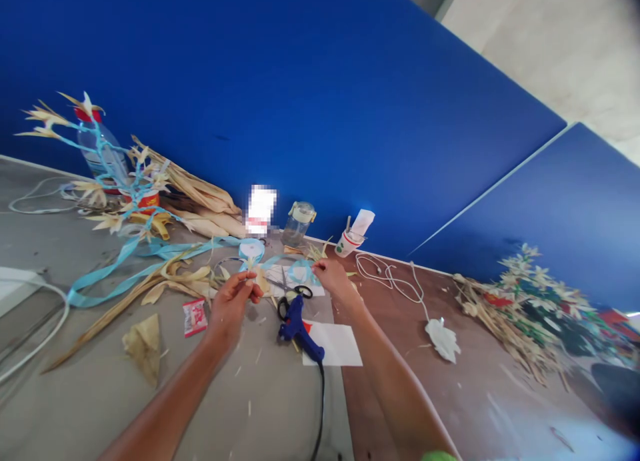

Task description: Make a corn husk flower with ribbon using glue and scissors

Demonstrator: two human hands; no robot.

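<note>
My left hand [234, 305] is closed in a pinch, with a small pale husk flower [251, 265] showing at its fingertips. Across from it, my right hand [334, 277] pinches light blue ribbon [301, 271], which curves between the two hands; the exact grip is too small to see clearly. Below and between the hands lie black-handled scissors [303, 291] and a blue hot glue gun [300, 331], its cord running toward me. A roll of blue ribbon [251, 249] sits just beyond my left hand. Under the glue gun is a white paper [340, 345].
At the left, a blue-wrapped branch with husk flowers [107, 171] stands before a bottle [95, 144] and dried husks [200, 194]. Behind are a lit phone [261, 209], a glass jar [297, 224] and a cup [347, 242]. A white cable [395, 277] and more husk flowers [530, 281] lie right.
</note>
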